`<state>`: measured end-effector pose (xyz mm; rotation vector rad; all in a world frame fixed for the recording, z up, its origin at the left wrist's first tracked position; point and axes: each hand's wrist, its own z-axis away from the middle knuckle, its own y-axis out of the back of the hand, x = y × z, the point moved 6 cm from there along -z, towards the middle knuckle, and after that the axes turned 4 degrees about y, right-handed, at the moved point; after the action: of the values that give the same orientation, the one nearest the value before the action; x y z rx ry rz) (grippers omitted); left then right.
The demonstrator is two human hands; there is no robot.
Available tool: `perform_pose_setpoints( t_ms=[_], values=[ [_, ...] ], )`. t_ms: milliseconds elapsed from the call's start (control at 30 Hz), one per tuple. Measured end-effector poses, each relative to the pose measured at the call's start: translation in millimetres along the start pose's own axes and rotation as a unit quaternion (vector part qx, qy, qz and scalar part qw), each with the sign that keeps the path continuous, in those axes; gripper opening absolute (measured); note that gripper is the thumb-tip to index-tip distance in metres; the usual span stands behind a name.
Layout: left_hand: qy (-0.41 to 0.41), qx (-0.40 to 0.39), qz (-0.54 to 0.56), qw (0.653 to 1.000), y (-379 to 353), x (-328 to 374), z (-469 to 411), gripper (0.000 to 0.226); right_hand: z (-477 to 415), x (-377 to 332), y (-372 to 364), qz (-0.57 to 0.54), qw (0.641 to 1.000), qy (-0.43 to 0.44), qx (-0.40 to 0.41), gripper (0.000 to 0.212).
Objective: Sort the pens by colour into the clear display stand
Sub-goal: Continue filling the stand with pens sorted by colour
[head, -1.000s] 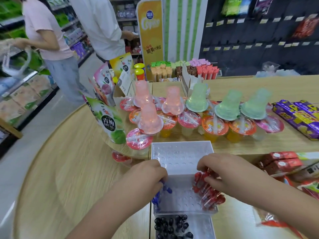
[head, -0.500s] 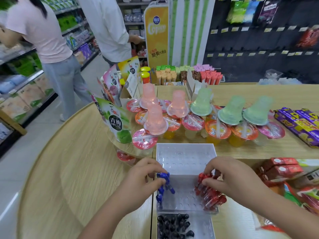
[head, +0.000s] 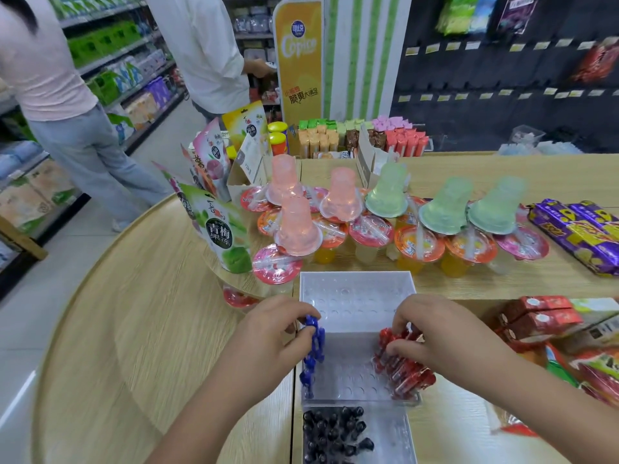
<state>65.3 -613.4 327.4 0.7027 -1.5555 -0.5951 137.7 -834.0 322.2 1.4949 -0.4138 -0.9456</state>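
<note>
Wooden shop counter (head: 134,329) carries the clear stand (head: 355,286). The left hand (head: 268,339) has drawn back since a second ago, baring blue pens (head: 313,349) along the middle tier's left edge, so blue looks nearly placed. Its fingers pinch the top one. The right hand (head: 445,336) grips red pens (head: 402,370) opposite. Black pens (head: 335,433) fill the front tier, and the back tier holds none.

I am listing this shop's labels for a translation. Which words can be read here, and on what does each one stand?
"Copico": yellow sign, last letters unsure.
"脆爽大满足": same sign, lower.
"青梅果冻": green pouch.
Too blurred or small: jelly cup lids, purple packs, wall price tags.
</note>
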Motion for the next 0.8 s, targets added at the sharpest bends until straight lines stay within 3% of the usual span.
perform_pose_setpoints(
  t_ms=[367, 467, 667, 800],
  values=[
    [0.034, 0.002, 0.049, 0.998, -4.5, -7.2, 4.0, 0.024, -0.5, 0.4, 4.5, -0.028, 0.999, -0.029, -0.003, 0.019],
    [0.032, 0.0, 0.059, 0.998, -5.8, -5.7, 1.8, 0.024, -3.0, -2.2, 5.7, -0.004, 1.0, -0.017, -0.019, 0.019],
    [0.013, -0.038, 0.045, 0.998, -12.6, 0.9, 0.2, 0.022, -3.2, -1.8, 6.7, 0.039, 0.997, -0.058, 0.021, 0.031],
    [0.005, -0.042, 0.022, 0.999, -14.6, -2.3, 0.7, 0.023, -2.6, -8.4, 8.7, 0.056, 0.997, -0.048, 0.032, 0.027]
  ],
)
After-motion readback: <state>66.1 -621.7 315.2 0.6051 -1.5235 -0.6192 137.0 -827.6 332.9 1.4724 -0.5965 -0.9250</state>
